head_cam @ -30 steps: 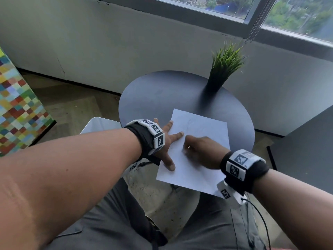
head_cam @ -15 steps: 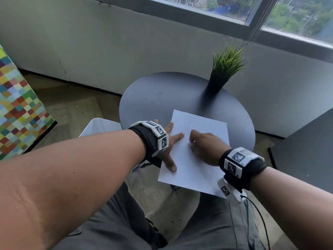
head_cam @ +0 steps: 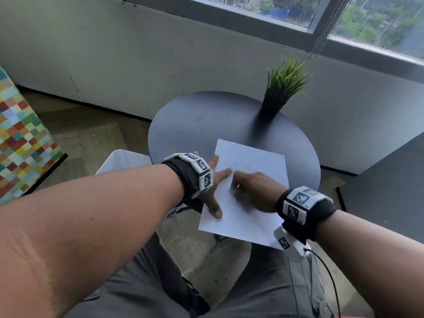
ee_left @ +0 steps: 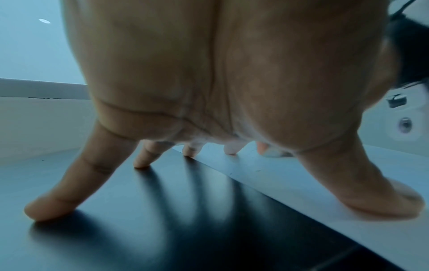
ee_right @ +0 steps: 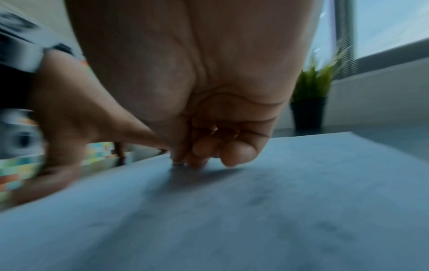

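Observation:
A white sheet of paper [head_cam: 252, 161] with faint pencil lines lies on the near side of a round black table [head_cam: 195, 125]. My left hand [head_cam: 213, 180] is spread flat at the sheet's left edge. Its thumb and forefinger press on the paper [ee_left: 325, 183], and the other fingers rest on the tabletop [ee_left: 162, 220]. My right hand [head_cam: 250, 189] is over the middle of the sheet, fingers bunched together. In the right wrist view the fingertips [ee_right: 197, 161] pinch something small and dark against the paper [ee_right: 255, 201]. It is too blurred to name.
A green grass plant in a black pot [head_cam: 282, 88] stands at the table's far right edge. A white seat [head_cam: 124, 161] sits left of the table, and a multicoloured chequered panel [head_cam: 20, 138] stands further left. Another dark table [head_cam: 390, 184] is at the right.
My right hand slid a little away across the paper, then back toward the left and near side; it is motion-blurred now. The left hand and the sheet stayed put.

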Motion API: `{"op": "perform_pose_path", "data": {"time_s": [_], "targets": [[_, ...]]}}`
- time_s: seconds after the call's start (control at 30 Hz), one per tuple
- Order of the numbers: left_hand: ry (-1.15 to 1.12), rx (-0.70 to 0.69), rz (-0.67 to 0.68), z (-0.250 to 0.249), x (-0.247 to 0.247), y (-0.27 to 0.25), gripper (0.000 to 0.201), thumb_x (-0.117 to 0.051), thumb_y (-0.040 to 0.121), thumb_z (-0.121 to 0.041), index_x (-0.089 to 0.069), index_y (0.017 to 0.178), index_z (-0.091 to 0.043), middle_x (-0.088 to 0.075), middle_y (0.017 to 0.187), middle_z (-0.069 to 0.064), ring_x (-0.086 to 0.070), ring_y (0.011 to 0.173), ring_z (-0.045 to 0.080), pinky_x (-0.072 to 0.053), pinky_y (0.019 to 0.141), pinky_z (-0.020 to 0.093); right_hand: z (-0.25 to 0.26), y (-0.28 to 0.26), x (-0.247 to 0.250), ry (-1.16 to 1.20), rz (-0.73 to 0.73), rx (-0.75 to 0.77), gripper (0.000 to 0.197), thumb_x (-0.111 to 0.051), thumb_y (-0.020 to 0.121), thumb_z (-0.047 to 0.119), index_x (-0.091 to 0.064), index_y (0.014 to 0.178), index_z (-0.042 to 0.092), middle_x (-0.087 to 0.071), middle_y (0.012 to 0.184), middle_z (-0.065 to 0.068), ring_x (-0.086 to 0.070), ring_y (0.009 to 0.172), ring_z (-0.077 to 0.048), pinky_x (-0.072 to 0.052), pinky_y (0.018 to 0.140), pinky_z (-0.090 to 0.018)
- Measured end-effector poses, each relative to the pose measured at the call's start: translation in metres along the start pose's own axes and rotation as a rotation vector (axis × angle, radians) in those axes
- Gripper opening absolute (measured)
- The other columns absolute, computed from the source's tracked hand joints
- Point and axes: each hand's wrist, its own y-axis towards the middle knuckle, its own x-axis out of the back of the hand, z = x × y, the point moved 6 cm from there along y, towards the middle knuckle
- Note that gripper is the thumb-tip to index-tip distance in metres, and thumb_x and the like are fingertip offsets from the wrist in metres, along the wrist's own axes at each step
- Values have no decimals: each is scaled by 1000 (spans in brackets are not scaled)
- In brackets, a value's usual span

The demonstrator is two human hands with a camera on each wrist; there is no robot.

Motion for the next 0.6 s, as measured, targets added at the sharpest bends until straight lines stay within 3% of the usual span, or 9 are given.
{"op": "perform_pose_path", "data": {"time_s": [0.1,0.2,0.27,0.37,0.43,0.5,0.6], "targets": [[6,4,8,0,1,-2,135,-71,51,-87,18,147,-57,28,163,2,12,143,61,-5,113,71,-28,5,12,3,-129,-194,17,-47,94,34,-48,103,20,-63,99,-12,-57,92,-34,-47,76,-37],[7,-8,0,1,1,-1,135,-70,47,-89,17,146,-60,28,163,2,11,142,62,-7,112,72,7,-2,-5,-29,-11,30,19,-46,95,25,-46,114,19,-64,104,-8,-58,93,-30,-48,80,-40],[9,-4,0,2,1,-1,135,-68,45,-91,18,144,-61,28,163,2,11,143,62,-8,111,74,15,-10,-14,-4,77,123,16,-50,94,23,-48,110,22,-66,103,-4,-58,92,-25,-48,80,-38],[23,-3,2,-1,3,-2,134,-68,47,-91,18,145,-61,29,163,3,9,143,61,-8,112,73,-21,0,6,6,-52,-83,13,-49,94,32,-50,104,23,-63,99,-5,-55,88,-26,-44,74,-33],[27,0,9,-3,3,-4,132,-70,49,-89,18,145,-62,29,162,5,8,143,61,-8,112,73,-35,-1,11,13,-116,-184,14,-47,94,33,-49,101,21,-62,98,-8,-54,87,-29,-46,75,-35],[31,0,14,-3,4,-5,131,-71,50,-88,17,144,-64,29,162,5,7,143,62,-9,112,73,-15,-5,4,-28,-62,-74,12,-46,95,28,-47,104,21,-63,100,-9,-55,88,-30,-47,76,-37],[44,-3,18,-4,7,-5,130,-71,52,-87,17,145,-63,29,162,8,5,143,62,-10,112,72,15,-21,-17,-13,106,142,10,-50,94,22,-47,104,24,-64,100,-4,-53,85,-21,-43,74,-34]]}}
